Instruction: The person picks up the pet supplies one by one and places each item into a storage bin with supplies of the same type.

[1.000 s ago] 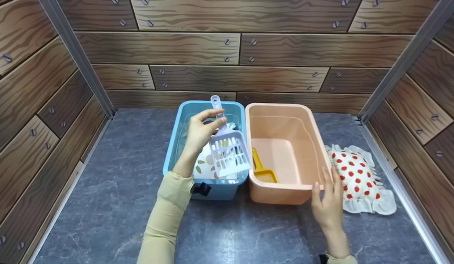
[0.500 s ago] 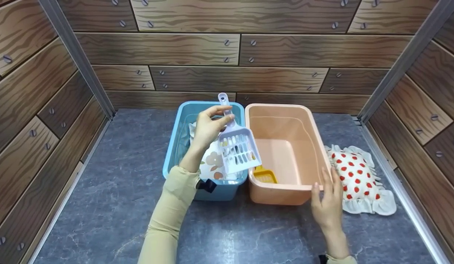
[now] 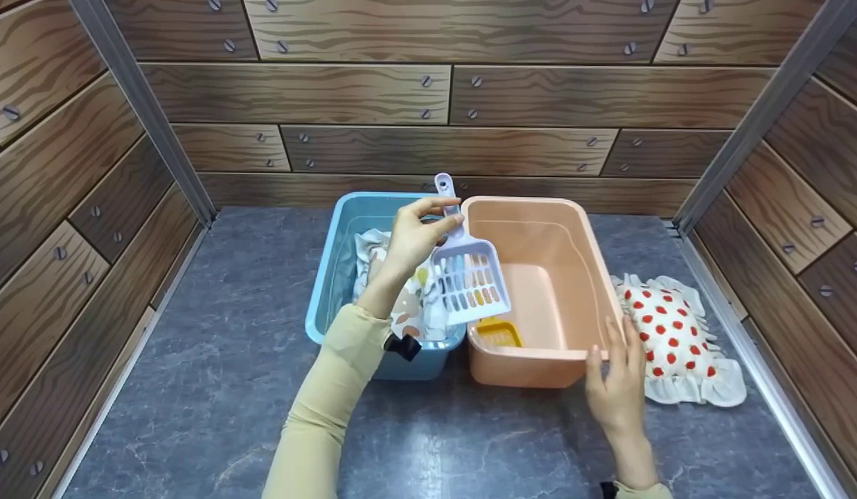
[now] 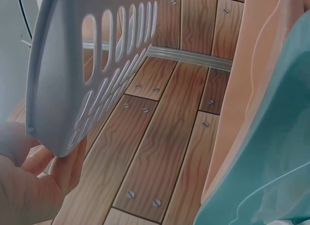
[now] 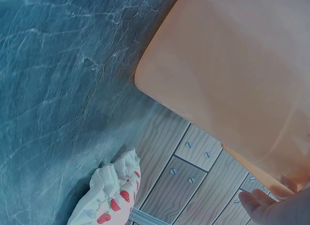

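My left hand (image 3: 418,235) pinches the handle of a pale lilac slotted litter scoop (image 3: 470,277). The scoop hangs over the line where the blue bin (image 3: 322,277) and the peach bin (image 3: 528,352) meet. In the left wrist view the scoop (image 4: 58,65) stands up from my fingers, its slots showing. My right hand (image 3: 619,391) rests with extended fingers at the near right corner of the peach bin's rim. A yellow scoop (image 3: 499,334) lies inside the peach bin, partly hidden behind the lilac one. Patterned cloth items (image 3: 407,312) lie in the blue bin.
A white frilled cushion with red strawberries (image 3: 670,333) lies right of the peach bin, close to my right hand. The dark marbled surface (image 3: 192,388) is bounded by wood-patterned walls (image 3: 366,149) with metal edge strips.
My left hand has carried the lilac scoop rightward from over the blue bin to over the peach bin's left side. My right hand has stayed at the peach rim.
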The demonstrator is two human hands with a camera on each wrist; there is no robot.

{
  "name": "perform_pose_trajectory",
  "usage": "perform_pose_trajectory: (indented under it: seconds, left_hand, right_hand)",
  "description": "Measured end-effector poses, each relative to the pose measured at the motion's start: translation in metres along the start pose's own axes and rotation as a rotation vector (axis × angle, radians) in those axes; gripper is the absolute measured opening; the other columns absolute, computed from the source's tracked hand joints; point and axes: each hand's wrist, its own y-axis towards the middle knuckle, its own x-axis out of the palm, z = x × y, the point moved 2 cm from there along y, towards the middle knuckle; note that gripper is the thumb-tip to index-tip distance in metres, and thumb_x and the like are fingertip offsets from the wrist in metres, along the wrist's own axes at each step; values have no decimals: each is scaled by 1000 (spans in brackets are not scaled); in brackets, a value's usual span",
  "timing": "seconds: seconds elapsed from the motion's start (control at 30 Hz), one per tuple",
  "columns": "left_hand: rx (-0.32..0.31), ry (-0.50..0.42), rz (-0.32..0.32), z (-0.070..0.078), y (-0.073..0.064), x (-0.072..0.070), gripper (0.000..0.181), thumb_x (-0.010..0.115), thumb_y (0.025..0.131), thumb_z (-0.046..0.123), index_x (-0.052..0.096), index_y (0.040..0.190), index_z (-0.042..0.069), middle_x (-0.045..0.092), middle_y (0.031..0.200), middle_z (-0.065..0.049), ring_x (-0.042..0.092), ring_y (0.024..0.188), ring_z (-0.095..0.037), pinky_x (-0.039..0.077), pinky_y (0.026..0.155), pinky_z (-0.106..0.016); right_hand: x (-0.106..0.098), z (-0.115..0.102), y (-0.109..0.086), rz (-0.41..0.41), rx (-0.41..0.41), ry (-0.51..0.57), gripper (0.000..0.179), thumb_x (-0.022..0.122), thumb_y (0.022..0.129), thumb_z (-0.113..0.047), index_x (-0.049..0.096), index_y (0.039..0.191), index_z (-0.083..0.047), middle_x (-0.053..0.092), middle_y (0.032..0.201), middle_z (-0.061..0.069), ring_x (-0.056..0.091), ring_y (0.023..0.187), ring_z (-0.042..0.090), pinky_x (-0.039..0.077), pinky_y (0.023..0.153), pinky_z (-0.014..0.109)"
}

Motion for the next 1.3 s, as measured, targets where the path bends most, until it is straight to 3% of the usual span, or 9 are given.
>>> perform_pose_trajectory:
  seconds: [0.7, 1.0, 1.3]
  left_hand:
    - [-33, -5, -76, -6, 17, 26, 35, 72, 86, 5, 69, 121, 6, 64, 104, -13, 65, 77, -11, 58, 69, -28]
    - [-4, 21, -107, -10, 24, 37, 36, 72, 86, 5, 68, 121, 5, 64, 102, -13, 60, 73, -9, 57, 67, -25]
    - [-27, -28, -120, -17, 28, 53, 34, 72, 87, 5, 69, 121, 5, 67, 97, -9, 62, 72, -9, 53, 61, -21]
  right_hand:
    - [0, -1, 0, -11, -1, -11, 48, 53, 90, -9, 51, 136, 6, 38, 143, 35, 33, 134, 50, 23, 113, 57]
    - [0, -2, 0, 2, -6, -4, 48, 54, 90, -9, 52, 136, 4, 39, 142, 34, 34, 133, 51, 23, 113, 56]
    - [0, -2, 0, 6, -7, -5, 47, 56, 90, -9, 53, 135, 3, 39, 142, 33, 34, 131, 53, 25, 112, 58]
